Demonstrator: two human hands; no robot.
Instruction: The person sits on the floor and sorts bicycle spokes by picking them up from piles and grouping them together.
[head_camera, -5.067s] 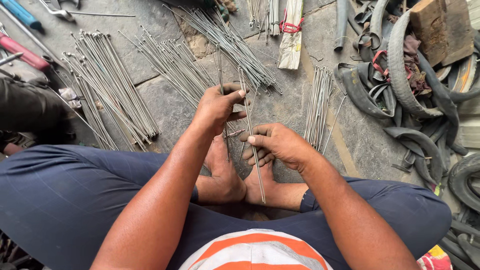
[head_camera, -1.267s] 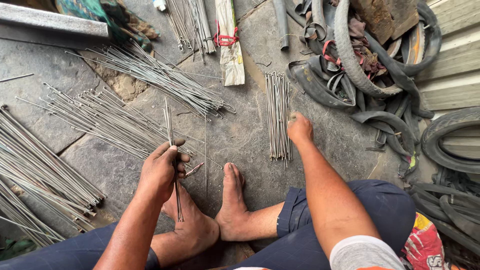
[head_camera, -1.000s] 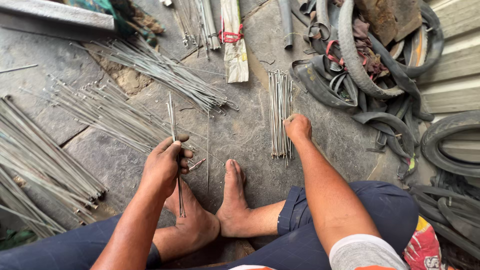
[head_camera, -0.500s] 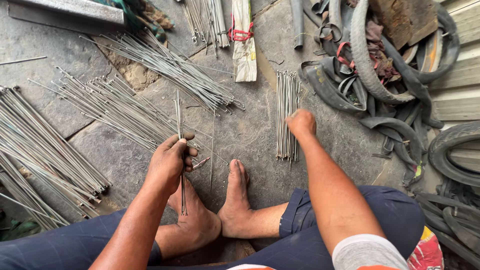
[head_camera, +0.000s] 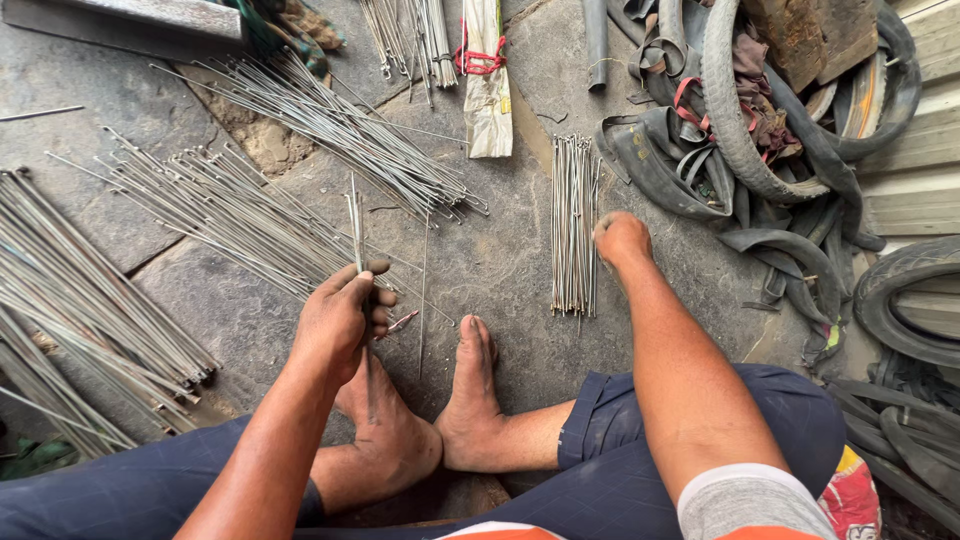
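Since half a second earlier, little moved: left hand (head_camera: 340, 320) stayed clenched around thin steel spokes (head_camera: 357, 235); right hand (head_camera: 620, 238), fingers curled, touched the neat spoke bundle (head_camera: 573, 225).

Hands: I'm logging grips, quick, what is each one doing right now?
Left hand: closed around a few thin metal spokes, held upright.
Right hand: resting by the neat spoke bundle on the stone floor; grip cannot be told.
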